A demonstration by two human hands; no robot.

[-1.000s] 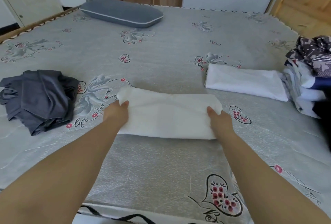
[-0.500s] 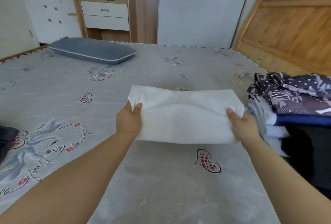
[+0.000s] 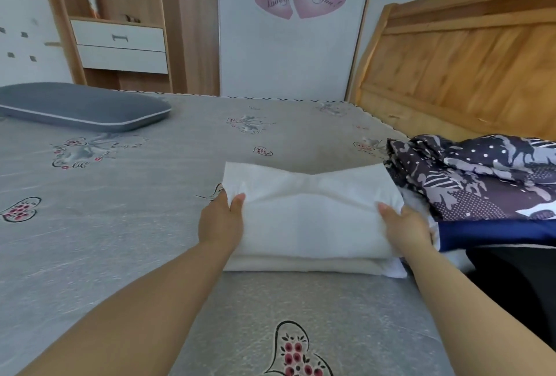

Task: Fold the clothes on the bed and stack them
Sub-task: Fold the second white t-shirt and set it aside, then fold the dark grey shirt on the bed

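Head view: both hands (image 3: 221, 222) (image 3: 406, 225) hold folded white cloth (image 3: 310, 213)

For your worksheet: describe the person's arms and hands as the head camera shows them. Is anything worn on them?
Both forearms are bare up to the frame's lower edge: no sleeves show. The left hand and right hand wear no gloves, and no watch, bracelet or ring can be seen. The thumbnails look short and unpainted.

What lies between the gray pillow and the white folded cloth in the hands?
In the head view, only bare printed bedsheet lies between the gray pillow and the white folded cloth.
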